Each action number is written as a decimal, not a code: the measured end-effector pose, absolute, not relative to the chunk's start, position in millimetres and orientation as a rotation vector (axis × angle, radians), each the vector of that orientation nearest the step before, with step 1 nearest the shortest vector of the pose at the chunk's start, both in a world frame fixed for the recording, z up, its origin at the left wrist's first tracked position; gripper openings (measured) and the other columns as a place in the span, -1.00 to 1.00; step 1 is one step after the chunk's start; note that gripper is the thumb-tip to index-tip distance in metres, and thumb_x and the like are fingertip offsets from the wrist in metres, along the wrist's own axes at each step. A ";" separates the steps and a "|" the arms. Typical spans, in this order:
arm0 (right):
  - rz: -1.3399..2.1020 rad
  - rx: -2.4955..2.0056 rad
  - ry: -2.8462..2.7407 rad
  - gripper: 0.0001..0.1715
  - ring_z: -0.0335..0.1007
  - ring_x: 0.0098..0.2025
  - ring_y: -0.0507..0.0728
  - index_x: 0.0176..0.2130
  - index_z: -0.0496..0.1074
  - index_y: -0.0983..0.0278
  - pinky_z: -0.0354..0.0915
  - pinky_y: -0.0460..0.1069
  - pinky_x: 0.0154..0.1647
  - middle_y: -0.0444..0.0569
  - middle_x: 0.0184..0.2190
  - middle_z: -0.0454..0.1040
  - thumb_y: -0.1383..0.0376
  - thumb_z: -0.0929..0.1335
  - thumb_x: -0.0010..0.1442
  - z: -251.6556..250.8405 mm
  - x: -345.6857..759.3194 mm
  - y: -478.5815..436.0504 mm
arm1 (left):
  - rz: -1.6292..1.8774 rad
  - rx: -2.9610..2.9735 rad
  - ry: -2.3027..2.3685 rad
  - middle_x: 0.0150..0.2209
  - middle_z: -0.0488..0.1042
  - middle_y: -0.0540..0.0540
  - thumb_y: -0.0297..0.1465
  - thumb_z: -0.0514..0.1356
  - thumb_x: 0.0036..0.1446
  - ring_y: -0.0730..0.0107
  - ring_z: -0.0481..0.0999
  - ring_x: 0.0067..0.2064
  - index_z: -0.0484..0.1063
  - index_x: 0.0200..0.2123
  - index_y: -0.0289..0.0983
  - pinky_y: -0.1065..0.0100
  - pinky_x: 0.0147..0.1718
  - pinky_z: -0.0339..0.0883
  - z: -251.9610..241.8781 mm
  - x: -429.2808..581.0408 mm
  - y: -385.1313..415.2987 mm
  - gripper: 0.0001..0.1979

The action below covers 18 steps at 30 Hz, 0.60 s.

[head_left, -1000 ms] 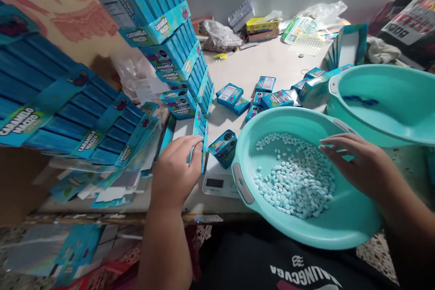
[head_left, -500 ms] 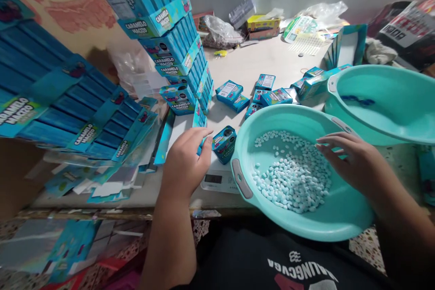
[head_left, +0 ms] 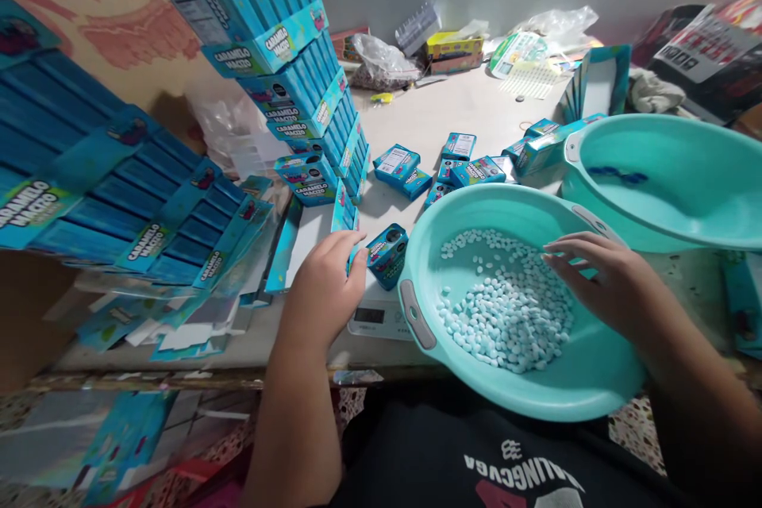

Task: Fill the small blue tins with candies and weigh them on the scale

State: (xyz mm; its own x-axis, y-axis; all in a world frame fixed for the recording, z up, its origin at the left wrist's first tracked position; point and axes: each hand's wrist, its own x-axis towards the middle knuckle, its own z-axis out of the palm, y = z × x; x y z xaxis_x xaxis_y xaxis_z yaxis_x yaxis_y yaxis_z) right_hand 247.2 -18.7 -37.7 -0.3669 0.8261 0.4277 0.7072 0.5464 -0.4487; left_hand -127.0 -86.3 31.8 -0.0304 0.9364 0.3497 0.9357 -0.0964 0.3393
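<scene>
My left hand grips a flat blue carton upright between fingers and palm, its lower part hidden by the hand. A small blue candy box stands just right of my fingertips. My right hand hovers at the inner wall of a teal plastic basin, its fingers spread just above a heap of pale blue-white candies. A digital kitchen scale sits partly under the basin's near rim, below the small box.
Tall stacks of blue "Caramelo Macizo" cartons rise at the left of the white table. Several small boxes lie scattered beyond the basin. A second teal basin stands at right. Plastic bags lie along the back wall.
My left hand has moved farther forward and right, carrying the flat carton up toward the small box. My right hand has shifted slightly left over the candies.
</scene>
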 end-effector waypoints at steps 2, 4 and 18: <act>0.260 -1.250 -2.163 -0.77 0.51 -0.22 0.08 -0.15 0.53 0.18 0.47 0.00 -0.23 -0.10 -0.13 0.55 0.13 0.33 0.36 -38.6 247.7 -18.7 | 0.799 2.170 2.116 0.06 0.53 -0.16 -0.36 0.06 0.37 0.19 0.49 0.12 0.48 0.06 -0.32 0.11 0.16 0.39 31.9 -127.0 -86.9 -0.68; 0.284 -1.276 -2.163 -0.77 0.51 -0.22 0.08 -0.15 0.53 0.17 0.45 0.01 -0.23 -0.11 -0.13 0.55 0.12 0.33 0.36 -39.1 248.2 -19.0 | 0.813 2.161 2.116 0.07 0.53 -0.16 -0.35 0.05 0.37 0.19 0.49 0.13 0.49 0.06 -0.31 0.11 0.17 0.38 32.8 -127.0 -87.9 -0.68; 0.312 -1.274 -2.181 -0.80 0.51 -0.23 0.10 -0.17 0.51 0.15 0.38 0.00 -0.27 -0.12 -0.16 0.54 0.13 0.33 0.35 -38.8 248.5 -19.5 | 0.794 2.179 2.053 0.09 0.51 -0.14 -0.51 0.04 0.28 0.24 0.48 0.14 0.46 0.10 -0.30 0.15 0.18 0.40 35.3 -124.0 -89.7 -0.62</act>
